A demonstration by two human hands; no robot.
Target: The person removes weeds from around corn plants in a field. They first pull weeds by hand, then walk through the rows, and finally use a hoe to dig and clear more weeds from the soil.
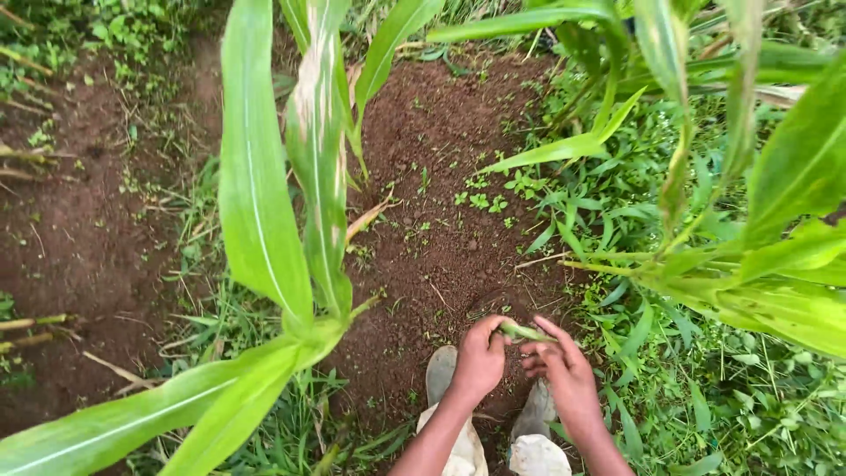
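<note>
- I'm watching the left hand point(480, 357) closing its fingers around a small green shoot point(526, 332), looking light, floppy, probably tearing easily.
- Right hand point(564, 375) is pinching beside it; I'd be gripping the thicker end.

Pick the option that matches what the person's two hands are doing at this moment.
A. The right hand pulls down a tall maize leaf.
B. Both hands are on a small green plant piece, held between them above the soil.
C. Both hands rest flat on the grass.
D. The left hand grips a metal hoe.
B: the left hand and right hand meet on a small green plant piece above the bare brown soil, no tool in sight.
</note>
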